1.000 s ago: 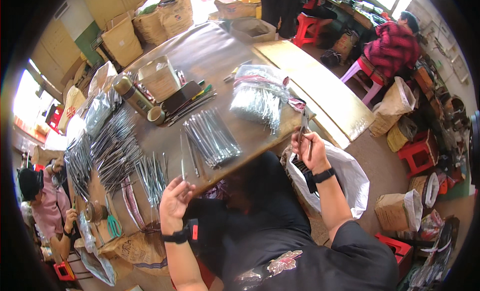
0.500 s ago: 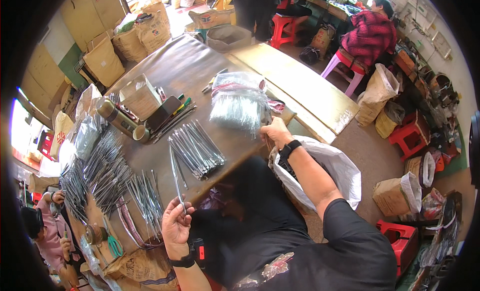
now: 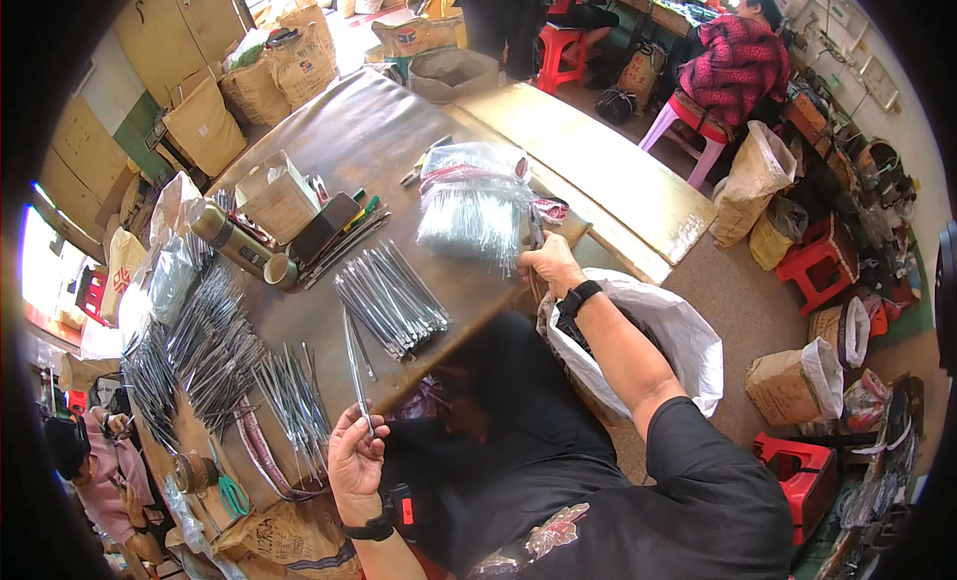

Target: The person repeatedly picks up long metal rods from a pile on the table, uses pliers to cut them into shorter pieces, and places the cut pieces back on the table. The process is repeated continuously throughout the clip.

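Observation:
My left hand [image 3: 357, 450], at the near table edge, pinches the lower end of a thin silvery strip [image 3: 357, 366] that points up over the tabletop. Just right of it lies a neat row of similar slim silvery strips [image 3: 394, 299]. My right hand [image 3: 551, 263] is closed at the table's right edge, on something dark and narrow that I cannot make out. Beside its fingers sits a clear plastic bag [image 3: 474, 196] with pale thin strands. An open white sack [image 3: 688, 331] stands below my right forearm.
More strips pile up at left [image 3: 209, 341], with a smaller bunch [image 3: 294, 396] nearer me. A flask [image 3: 227, 233], a cup [image 3: 280, 270], a box [image 3: 279, 196] and teal-handled scissors [image 3: 233, 495] are on the table. A person [image 3: 733, 67] sits at the back right; another [image 3: 110, 470] is at lower left.
My left hand has shifted very slightly down with the strip. My right hand stays in nearly the same place. The person at lower left has moved their hands.

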Demonstrator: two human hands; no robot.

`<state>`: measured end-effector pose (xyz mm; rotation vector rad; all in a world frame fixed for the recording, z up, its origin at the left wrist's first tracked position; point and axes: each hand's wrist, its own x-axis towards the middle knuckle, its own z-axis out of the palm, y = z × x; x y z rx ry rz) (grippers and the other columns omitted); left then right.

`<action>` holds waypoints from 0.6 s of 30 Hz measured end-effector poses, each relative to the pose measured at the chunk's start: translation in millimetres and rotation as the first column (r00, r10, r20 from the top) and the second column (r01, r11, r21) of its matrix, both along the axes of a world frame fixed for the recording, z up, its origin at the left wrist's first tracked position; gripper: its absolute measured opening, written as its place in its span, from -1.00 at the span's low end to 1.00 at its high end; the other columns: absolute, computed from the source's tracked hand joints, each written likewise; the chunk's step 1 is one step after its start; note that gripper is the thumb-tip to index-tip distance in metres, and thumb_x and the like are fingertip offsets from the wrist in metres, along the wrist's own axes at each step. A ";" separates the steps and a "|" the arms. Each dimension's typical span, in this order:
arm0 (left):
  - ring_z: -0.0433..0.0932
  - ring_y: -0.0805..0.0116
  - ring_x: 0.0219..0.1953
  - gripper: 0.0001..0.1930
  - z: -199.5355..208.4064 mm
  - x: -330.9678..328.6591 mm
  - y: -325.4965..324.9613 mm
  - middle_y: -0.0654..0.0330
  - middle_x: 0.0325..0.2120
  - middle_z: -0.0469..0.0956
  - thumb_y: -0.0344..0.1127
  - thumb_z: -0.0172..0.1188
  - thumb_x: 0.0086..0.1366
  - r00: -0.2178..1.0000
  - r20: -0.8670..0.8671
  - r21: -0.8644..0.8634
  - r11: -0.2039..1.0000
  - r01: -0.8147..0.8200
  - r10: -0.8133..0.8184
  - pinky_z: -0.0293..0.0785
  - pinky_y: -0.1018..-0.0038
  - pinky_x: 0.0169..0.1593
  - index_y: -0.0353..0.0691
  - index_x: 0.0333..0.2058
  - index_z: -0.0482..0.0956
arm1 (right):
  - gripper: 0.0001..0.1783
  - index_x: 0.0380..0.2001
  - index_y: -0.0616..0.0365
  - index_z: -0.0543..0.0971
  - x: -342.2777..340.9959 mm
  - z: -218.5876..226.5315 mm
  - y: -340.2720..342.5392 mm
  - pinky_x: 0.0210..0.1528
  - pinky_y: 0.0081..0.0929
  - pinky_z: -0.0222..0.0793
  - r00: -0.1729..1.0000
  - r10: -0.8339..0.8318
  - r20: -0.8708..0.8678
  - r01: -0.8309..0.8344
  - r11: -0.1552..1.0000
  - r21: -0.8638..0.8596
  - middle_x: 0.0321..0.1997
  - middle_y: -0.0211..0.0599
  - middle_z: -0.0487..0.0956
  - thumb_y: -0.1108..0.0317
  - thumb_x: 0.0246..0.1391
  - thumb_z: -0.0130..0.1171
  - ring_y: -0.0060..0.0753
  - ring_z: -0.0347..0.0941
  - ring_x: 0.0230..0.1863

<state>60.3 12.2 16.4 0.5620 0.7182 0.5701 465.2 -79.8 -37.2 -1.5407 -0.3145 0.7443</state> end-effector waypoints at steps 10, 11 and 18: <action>0.65 0.32 -0.39 -0.71 0.5 -9.6 -4.7 0.06 -0.36 0.61 -0.49 0.14 0.23 1.000 -0.025 0.050 0.999 -0.013 0.014 0.59 0.65 -0.43 -0.32 -0.06 0.46 | -0.74 -0.32 0.29 0.43 6.3 0.6 -15.5 -0.58 -0.49 0.43 0.997 0.040 -0.068 -0.042 0.999 -0.022 -0.60 -0.28 0.48 0.57 -0.15 0.21 -0.47 0.42 -0.67; 0.65 0.32 -0.38 -0.71 0.5 -14.4 -5.7 0.06 -0.36 0.62 -0.50 0.14 0.23 0.999 -0.023 0.063 0.998 -0.027 0.028 0.59 0.65 -0.42 -0.32 -0.06 0.46 | -0.72 -0.27 0.30 0.44 10.1 2.9 -23.1 -0.55 -0.47 0.47 0.992 0.057 -0.109 -0.065 0.996 -0.068 -0.56 -0.29 0.50 0.57 -0.13 0.21 -0.47 0.45 -0.62; 0.65 0.22 -0.28 -0.67 -1.1 -33.7 -11.2 0.06 -0.28 0.59 -0.60 0.14 0.15 0.996 -0.048 0.072 0.994 -0.077 0.080 0.65 0.58 -0.31 -0.34 -0.07 0.48 | -0.91 -0.37 0.19 0.52 25.1 6.1 -46.0 -0.39 -0.35 0.47 0.780 0.246 -0.576 -0.088 0.954 0.288 -0.53 -0.28 0.54 0.42 0.04 0.18 -0.33 0.51 -0.48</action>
